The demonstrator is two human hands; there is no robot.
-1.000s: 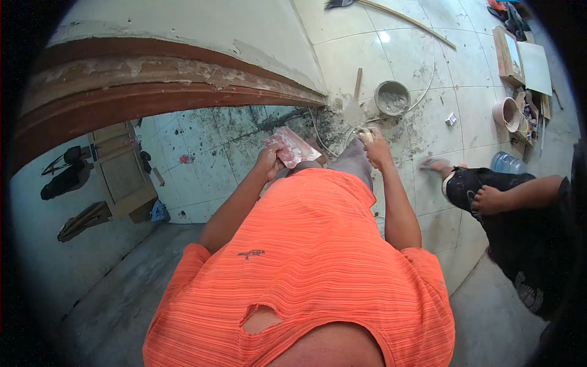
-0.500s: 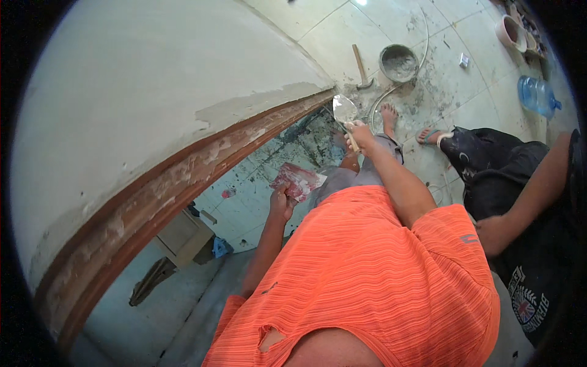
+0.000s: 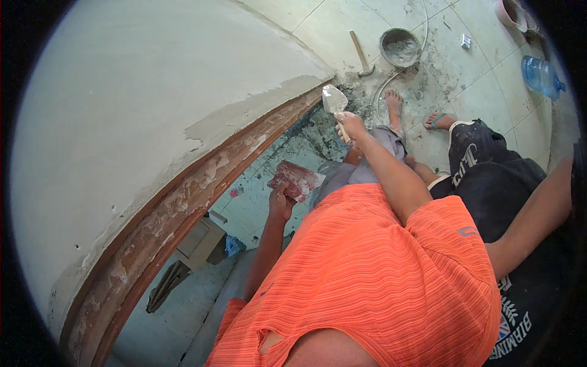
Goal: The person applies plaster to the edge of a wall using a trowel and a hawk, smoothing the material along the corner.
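Note:
My right hand (image 3: 351,126) is wrapped around the wooden handle of a trowel (image 3: 334,98). Its pale, smeared blade points away from me, close to the far end of the brown wooden frame (image 3: 211,177). Lower and to the left, my left hand (image 3: 280,204) grips one edge of a flat reddish board (image 3: 296,180) spattered with white mortar. The board is apart from the frame. Along the frame runs a grey plastered wall (image 3: 134,104), with a darker, rough-edged patch of plaster (image 3: 226,116) near its far end.
A black bucket of grey mortar (image 3: 400,48) stands ahead beside a hammer (image 3: 362,55) and a thin hose (image 3: 391,76). At my right, a co-worker in black clothing (image 3: 489,189) is close. A blue water jug (image 3: 542,77) lies beyond. Left of me is a wooden box (image 3: 200,243).
The trowel has shifted slightly left and its blade is turned more upright. My left hand keeps its hold on the board. The co-worker's leg and arm have come closer to me.

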